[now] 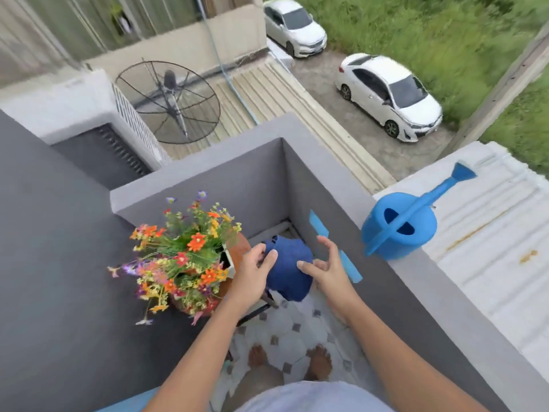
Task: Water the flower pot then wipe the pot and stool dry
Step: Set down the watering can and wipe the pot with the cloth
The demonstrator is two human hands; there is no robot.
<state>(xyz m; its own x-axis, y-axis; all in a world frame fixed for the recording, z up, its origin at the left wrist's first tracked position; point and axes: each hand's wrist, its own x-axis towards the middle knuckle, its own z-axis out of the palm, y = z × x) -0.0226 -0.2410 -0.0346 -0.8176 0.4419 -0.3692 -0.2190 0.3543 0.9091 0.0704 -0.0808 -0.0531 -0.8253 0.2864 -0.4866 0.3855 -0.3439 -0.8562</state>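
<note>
A pot (pixel 229 261) full of orange, red and purple flowers (pixel 184 251) stands on a brown stool (pixel 242 245) in the balcony corner. My left hand (pixel 252 270) grips the top left edge of a dark blue cloth (pixel 289 269), which hangs in the air beside the pot. My right hand (pixel 325 263) hovers at the cloth's right side with spread, slightly bent fingers, its thumb touching the fabric. A light blue watering can (pixel 399 230) sits on top of the grey balcony wall (pixel 430 292) to the right, spout pointing away.
The balcony is narrow, with grey walls left, ahead and right, and a tiled floor (pixel 297 331) where bare feet stand. Blue tape strips (pixel 319 226) stick to the right wall. Beyond are a satellite dish (pixel 167 101), roofs and two white cars far below.
</note>
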